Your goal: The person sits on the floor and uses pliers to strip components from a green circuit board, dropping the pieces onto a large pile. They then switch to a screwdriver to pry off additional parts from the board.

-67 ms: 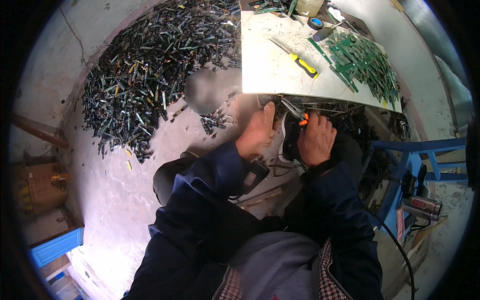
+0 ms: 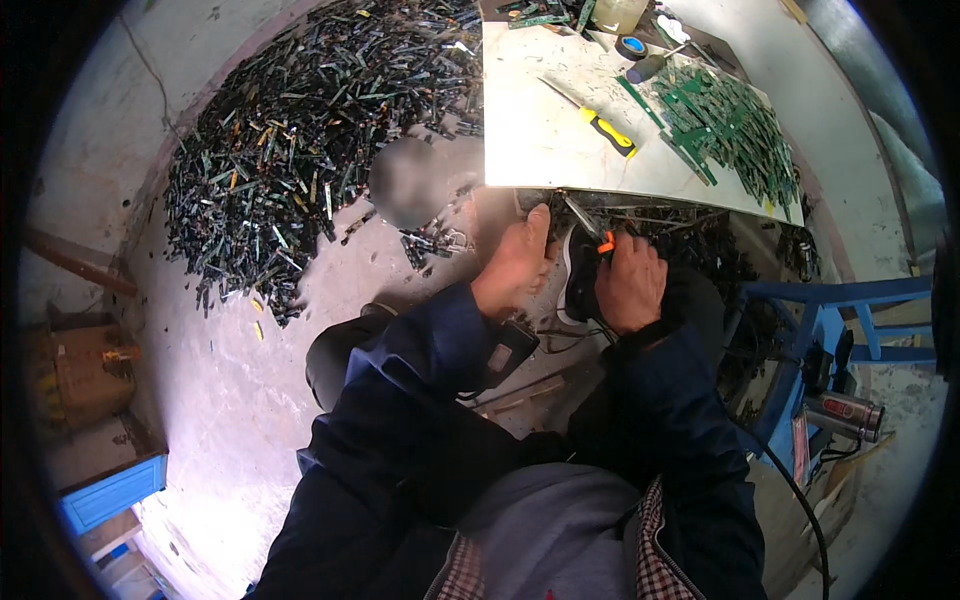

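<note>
My left hand (image 2: 516,262) is closed, thumb up, around a thin dark strip (image 2: 556,203) at the near edge of the board; the fingers hide most of the strip. In my right hand (image 2: 632,284) is a pair of pliers (image 2: 586,219) with orange on its handles. The plier jaws point up and left, their tips by the upper end of the strip; whether they grip it is too small to tell. Below the hands a black shoe with a white sole (image 2: 573,285) shows.
The white board (image 2: 530,110) carries a yellow-black screwdriver (image 2: 610,133), a pile of green circuit-board strips (image 2: 735,130) and a tape roll (image 2: 631,46). A large heap of dark strips (image 2: 300,130) covers the floor at left. A blue chair frame (image 2: 840,292) stands at right.
The fingers of my right hand have tightened and the plier handles and jaws have drawn closer together. My left hand stays in place.
</note>
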Demonstrator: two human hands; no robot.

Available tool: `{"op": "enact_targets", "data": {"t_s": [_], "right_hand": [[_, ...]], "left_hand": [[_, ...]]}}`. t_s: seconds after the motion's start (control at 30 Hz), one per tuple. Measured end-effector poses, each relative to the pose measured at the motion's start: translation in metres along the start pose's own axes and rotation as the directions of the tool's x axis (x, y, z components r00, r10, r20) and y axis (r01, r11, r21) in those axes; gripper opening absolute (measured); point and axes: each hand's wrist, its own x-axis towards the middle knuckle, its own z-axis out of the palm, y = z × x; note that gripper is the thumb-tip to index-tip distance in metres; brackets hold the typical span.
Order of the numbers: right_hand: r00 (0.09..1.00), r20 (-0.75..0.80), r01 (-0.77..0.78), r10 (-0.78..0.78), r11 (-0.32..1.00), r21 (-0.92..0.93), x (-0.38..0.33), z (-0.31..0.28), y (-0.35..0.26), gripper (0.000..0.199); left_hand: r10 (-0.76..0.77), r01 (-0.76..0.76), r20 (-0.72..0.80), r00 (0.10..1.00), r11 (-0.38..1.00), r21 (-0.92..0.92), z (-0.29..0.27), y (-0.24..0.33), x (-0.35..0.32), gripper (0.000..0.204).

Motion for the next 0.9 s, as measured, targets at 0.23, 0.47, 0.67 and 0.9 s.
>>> {"op": "enact_targets", "data": {"t_s": [0.23,0.47,0.67,0.9], "right_hand": [[0.703,0.706,-0.598,-0.088,0.466,0.653,0.004,-0.017,-0.004,0.023],[0.556,0.801,-0.816,-0.223,0.04,0.577,0.014,-0.045,-0.015,0.024],[0.519,0.812,-0.851,-0.267,-0.078,0.519,0.013,-0.042,-0.014,0.028],[0.518,0.791,-0.848,-0.325,-0.076,0.524,0.014,-0.037,-0.006,0.031]], "left_hand": [[-0.102,0.121,0.147,0.984,0.985,-0.125,-0.014,-0.001,0.008,0.054],[-0.089,0.11,0.183,0.979,0.988,-0.108,-0.019,-0.001,0.009,0.052],[-0.052,0.062,0.151,0.987,0.996,-0.058,-0.021,-0.001,0.007,0.048],[-0.056,0.065,0.141,0.988,0.996,-0.061,-0.017,-0.001,0.007,0.048]]}}
